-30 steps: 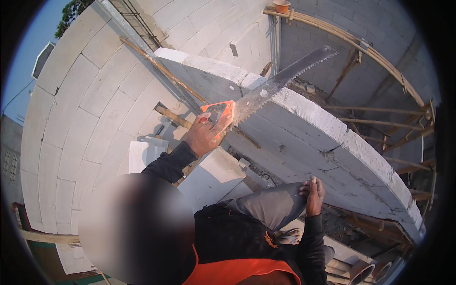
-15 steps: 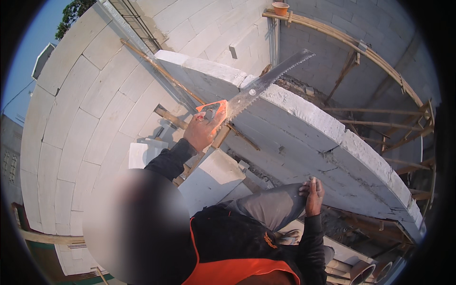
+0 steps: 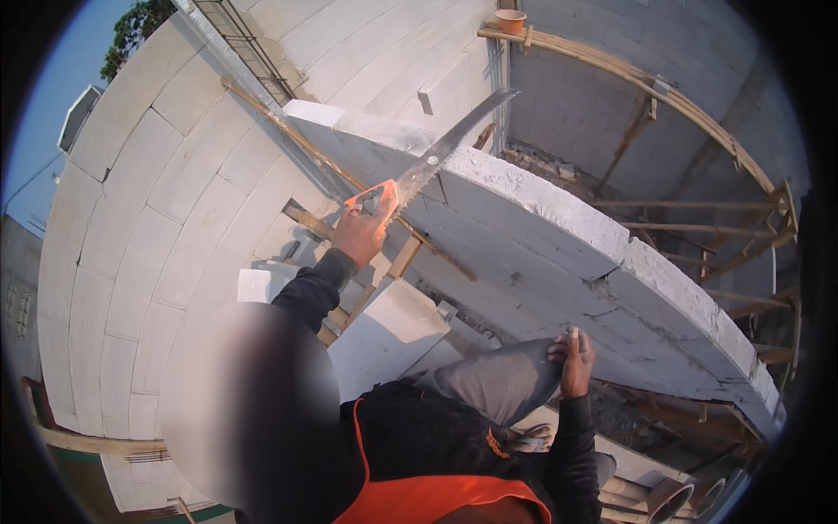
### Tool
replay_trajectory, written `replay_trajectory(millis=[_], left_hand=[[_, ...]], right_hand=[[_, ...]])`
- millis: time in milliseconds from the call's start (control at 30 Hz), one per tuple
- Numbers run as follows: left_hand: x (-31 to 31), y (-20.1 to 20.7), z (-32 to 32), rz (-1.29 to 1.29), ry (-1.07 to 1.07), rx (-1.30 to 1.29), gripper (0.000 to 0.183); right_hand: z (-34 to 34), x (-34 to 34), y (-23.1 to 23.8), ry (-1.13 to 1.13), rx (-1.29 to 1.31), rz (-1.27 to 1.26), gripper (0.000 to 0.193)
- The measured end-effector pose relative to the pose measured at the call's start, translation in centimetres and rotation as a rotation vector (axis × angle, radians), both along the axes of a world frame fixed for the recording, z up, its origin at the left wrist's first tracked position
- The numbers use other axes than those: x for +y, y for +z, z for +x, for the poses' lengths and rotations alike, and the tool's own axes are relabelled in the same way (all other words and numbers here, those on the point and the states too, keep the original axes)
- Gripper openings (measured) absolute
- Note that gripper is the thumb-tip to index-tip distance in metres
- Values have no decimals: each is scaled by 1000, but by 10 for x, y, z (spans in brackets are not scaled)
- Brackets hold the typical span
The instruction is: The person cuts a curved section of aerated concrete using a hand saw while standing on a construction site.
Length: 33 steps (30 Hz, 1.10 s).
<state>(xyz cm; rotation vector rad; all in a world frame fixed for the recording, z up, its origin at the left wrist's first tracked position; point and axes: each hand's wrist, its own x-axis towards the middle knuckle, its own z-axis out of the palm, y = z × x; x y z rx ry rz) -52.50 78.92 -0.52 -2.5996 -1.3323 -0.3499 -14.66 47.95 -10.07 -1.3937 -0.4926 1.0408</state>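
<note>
Left hand [image 3: 360,234] is clamped around the orange handle of the handsaw [image 3: 428,168], whose toothed blade slants up across the top edge of the long white block wall [image 3: 541,253]. Right hand [image 3: 573,360] rests flat on the bent grey-trousered knee [image 3: 502,384], fingers together, just below that wall. Bamboo scaffolding [image 3: 663,96] curves beyond the wall.

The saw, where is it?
In the head view the saw is up high, centre-left, held in the left hand, its blade across the top of the white block wall.
</note>
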Motion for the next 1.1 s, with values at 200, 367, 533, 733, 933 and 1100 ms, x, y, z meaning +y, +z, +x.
replay_trajectory(millis=[200,367,533,733,933,1100], left_hand=[[-31,30,29,85,-269,-81,81],[-4,4,0,57,-4,70,81],[-8,22,12,-34,30,43,85],[-26,24,13,-1,-260,76,84],[-2,32,14,108,7,-57,75],[-34,44,27,170,-326,-9,81]], right_hand=[[0,0,4,-18,8,7,40],[0,-1,0,-20,2,18,41],[-1,1,1,-2,-11,-3,41],[1,-1,2,-15,-15,8,39],[-2,1,3,-12,-10,1,38],[0,-2,1,-22,6,20,37]])
